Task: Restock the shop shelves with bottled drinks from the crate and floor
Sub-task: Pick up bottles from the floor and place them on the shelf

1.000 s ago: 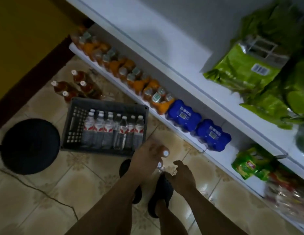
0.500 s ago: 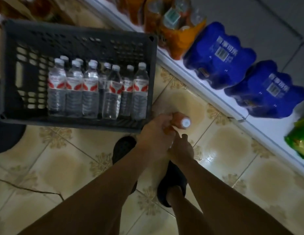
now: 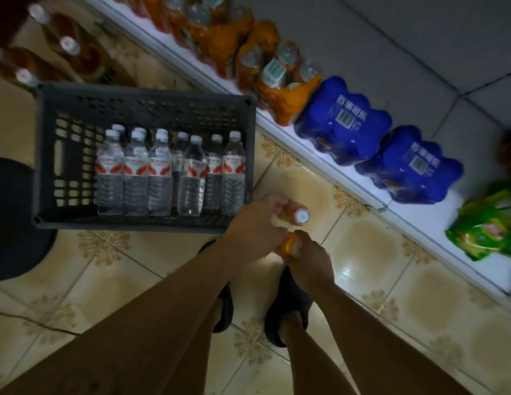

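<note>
far left: dark round stool (image 3: 12,220) is seen at the frame edge; amber bottles (image 3: 66,49) are left standing on the floor (image 3: 362,246) behind the crate. crate (image 3: 143,223) is set on the floor, just beside the bottom shelf (image 3: 414,220); a row of water bottles (image 3: 168,172) is held in it along the near wall, the rest of it looks bare. centre: left hand (image 3: 254,226) is closed round an orange bottle (image 3: 297,215) with a white cap, just past the crate's near right corner. right hand (image 3: 308,260) is wrapped round a second orange bottle (image 3: 291,245), fingers closed on its neck, cap half hidden. both bottles are held low over the floor, not yet on the shelf. right: orange drink packs (image 3: 280,89), two blue wrapped packs (image 3: 342,121) and green packets (image 3: 488,226) are already stocked on the bottom shelf. progress is judged partial: shelf partly filled, two bottles in hand, water row and floor bottles left to be moved.
</note>
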The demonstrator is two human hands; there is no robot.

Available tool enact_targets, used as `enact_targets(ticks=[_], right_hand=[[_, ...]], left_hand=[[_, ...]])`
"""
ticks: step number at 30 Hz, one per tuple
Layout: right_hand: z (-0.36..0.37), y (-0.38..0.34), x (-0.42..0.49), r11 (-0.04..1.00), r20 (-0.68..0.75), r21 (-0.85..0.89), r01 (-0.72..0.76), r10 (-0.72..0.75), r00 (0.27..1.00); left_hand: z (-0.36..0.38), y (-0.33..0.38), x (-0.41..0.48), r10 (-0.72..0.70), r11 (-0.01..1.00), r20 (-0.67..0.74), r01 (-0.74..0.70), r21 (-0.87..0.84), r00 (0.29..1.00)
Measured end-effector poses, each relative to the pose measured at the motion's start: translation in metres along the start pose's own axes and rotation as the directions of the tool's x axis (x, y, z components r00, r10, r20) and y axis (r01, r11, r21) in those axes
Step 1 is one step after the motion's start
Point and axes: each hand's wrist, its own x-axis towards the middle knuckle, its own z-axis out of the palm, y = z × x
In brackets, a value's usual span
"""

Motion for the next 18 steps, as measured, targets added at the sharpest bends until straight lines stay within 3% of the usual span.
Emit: enact_targets(ticks=[5,11,15,18], right_hand=[[-0.073,-0.037,-0.083,0.982,-0.176,0.18,0.058,-0.025,0.984],[-0.169,-0.105,-0.187,0.905,-0.424,0.35,0.24,-0.075,0.903],[-0.241,-0.151,-0.261,0.815,-0.559,0.45,0.366,-0.063,0.827],[-0.298,-0.185,-0.316,0.736,-0.682,0.434,0.52,-0.109,0.723]], left_hand=[[-0.038,0.058,-0.045,0.089,0.99,-0.032,-0.084,0.112,0.996],[-0.094,0.149,-0.113,0.239,0.94,0.009,-0.234,0.249,0.971],[-0.14,0.235,-0.159,0.345,0.861,0.185,-0.389,0.328,0.92],[-0.178,0.305,-0.199,0.4,0.805,0.324,-0.497,0.322,0.857]])
